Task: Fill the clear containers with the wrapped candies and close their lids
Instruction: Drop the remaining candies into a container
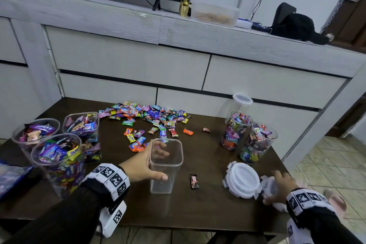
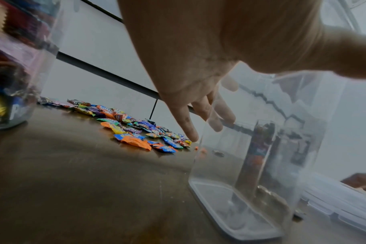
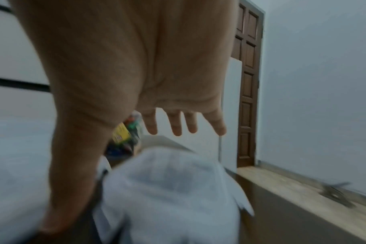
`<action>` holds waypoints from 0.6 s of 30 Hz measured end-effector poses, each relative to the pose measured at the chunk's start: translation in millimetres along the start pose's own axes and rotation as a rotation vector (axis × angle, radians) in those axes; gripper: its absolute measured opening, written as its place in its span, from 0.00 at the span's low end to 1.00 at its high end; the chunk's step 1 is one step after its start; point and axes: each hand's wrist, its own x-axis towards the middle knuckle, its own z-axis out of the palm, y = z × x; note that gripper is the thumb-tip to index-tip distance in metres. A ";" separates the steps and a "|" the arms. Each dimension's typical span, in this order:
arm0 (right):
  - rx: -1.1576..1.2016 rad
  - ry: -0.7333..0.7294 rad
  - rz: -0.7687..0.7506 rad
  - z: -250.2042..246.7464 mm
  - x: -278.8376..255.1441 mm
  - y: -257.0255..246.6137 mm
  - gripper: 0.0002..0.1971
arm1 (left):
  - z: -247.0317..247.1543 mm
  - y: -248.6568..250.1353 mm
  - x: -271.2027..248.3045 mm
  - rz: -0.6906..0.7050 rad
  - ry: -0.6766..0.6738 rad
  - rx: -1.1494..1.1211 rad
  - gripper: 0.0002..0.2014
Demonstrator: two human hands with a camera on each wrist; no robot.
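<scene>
Near the worktop's (image 1: 208,200) front edge, left hand (image 1: 142,166) grips the empty square container (image 1: 165,172), fingers (image 1: 160,152) curled round it. Right hand (image 1: 281,186), fingers spread and relaxed, rests over a white lid (image 1: 270,186) at the front right corner.

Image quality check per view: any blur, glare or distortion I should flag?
Head view: sharp in the middle, wide-angle bend at the cabinet edges, right hand motion-smeared over a lid. Left wrist view: candy pile crisp, the empty square container hazy with reflections, left hand soft. Right wrist view: blurred throughout, dim, lid a white smear.
</scene>
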 end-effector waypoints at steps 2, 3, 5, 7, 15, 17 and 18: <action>-0.023 0.059 -0.026 -17.2 -2.4 -3.4 0.50 | -1.2 3.7 -5.3 0.002 -0.049 -0.025 0.58; -0.028 0.133 -0.058 -27.2 -4.1 -8.2 0.45 | -0.9 6.8 -7.7 0.012 -0.060 -0.048 0.61; 0.003 0.300 -0.174 -43.5 -10.4 -26.7 0.34 | -1.2 11.5 -13.0 0.029 -0.017 -0.122 0.64; 0.160 0.344 -0.332 -50.9 -19.1 -57.1 0.27 | -4.6 13.4 -15.4 -0.006 0.057 -0.150 0.65; 0.266 -0.125 -0.561 2.2 -30.0 -189.7 0.24 | -32.6 -22.2 13.8 -0.333 0.296 0.798 0.24; 0.260 -0.153 -0.548 7.3 -23.5 -205.0 0.22 | -37.6 -34.1 24.3 -0.481 0.249 0.929 0.30; 0.268 -0.163 -0.550 7.5 -18.8 -210.6 0.19 | -40.1 -39.3 29.8 -0.530 0.228 0.958 0.32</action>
